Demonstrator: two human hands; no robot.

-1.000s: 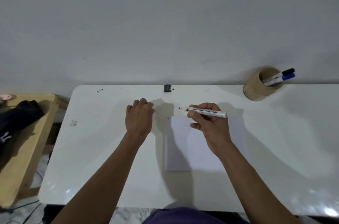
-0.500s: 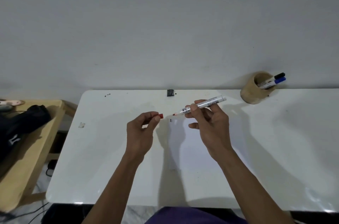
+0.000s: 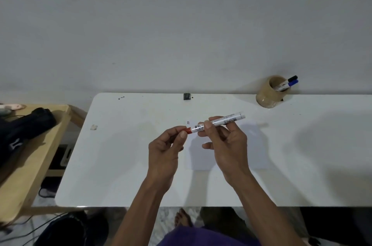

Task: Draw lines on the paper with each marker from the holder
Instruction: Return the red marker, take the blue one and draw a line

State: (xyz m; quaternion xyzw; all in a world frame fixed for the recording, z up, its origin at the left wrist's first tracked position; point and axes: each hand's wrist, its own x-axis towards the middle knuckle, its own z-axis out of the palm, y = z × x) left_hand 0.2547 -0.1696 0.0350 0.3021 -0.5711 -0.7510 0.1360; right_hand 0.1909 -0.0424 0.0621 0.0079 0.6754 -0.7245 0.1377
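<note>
My right hand (image 3: 225, 145) grips a white marker (image 3: 221, 121) by its barrel, held level above the table. My left hand (image 3: 167, 149) pinches the red cap (image 3: 188, 130), which sits on the marker's left end. Beneath both hands lies a white sheet of paper (image 3: 255, 145) with short dark lines (image 3: 188, 122) near its top left corner. A round tan holder (image 3: 269, 94) stands at the back right of the table with a black-capped marker (image 3: 290, 79) and a blue-capped marker (image 3: 291, 83) leaning in it.
The white table (image 3: 120, 155) runs along a grey wall. A small black object (image 3: 187, 96) sits at its back edge, and a scrap (image 3: 93, 127) lies near the left edge. A wooden side table (image 3: 30, 165) with a black bag (image 3: 24, 128) stands to the left.
My left hand has brought the red cap up to the marker's tip and onto it. Both hands have come together above the paper. The head camera has tilted downward.
</note>
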